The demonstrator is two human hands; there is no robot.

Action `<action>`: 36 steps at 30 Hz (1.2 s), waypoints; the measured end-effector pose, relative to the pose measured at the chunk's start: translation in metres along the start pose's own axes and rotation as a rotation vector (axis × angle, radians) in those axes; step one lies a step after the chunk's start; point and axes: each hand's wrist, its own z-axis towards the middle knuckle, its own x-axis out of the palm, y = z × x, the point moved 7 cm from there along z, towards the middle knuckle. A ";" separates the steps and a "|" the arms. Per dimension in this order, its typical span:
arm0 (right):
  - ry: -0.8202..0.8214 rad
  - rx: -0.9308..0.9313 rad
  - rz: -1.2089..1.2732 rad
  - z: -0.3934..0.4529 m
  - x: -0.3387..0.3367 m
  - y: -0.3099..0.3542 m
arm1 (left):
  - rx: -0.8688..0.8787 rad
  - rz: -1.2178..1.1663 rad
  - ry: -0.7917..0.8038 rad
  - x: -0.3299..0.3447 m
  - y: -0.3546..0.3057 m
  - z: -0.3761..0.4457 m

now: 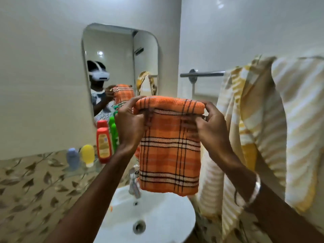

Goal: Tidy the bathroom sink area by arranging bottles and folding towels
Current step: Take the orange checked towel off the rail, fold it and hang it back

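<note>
Both hands hold the folded orange plaid towel (170, 146) up above the sink (157, 218), left hand (129, 127) and right hand (212, 127) pinching its top corners. Bottles (104, 144) stand left of them; yellow striped towels (263, 128) hang right.

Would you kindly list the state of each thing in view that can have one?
orange plaid towel: folded, held up over the sink
left hand: grips towel's top left
right hand: grips towel's top right
yellow striped towels: draped on the rail
tap: no water visible
red bottle: upright, capped
</note>
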 end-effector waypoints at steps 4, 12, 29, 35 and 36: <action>-0.166 -0.139 -0.078 0.042 0.005 0.031 | -0.016 -0.269 0.063 0.035 0.011 0.062; -0.340 -0.307 -0.352 0.129 0.013 0.076 | 0.029 -0.578 0.313 0.127 0.003 0.173; 0.155 0.297 -1.506 0.250 0.022 0.028 | 0.335 0.076 0.875 0.282 0.033 0.215; 0.303 0.543 -1.392 0.279 0.006 0.009 | 0.290 -0.166 0.778 0.284 0.045 0.217; 0.309 0.580 -1.353 0.281 0.003 0.003 | 0.284 -0.192 0.678 0.282 0.053 0.215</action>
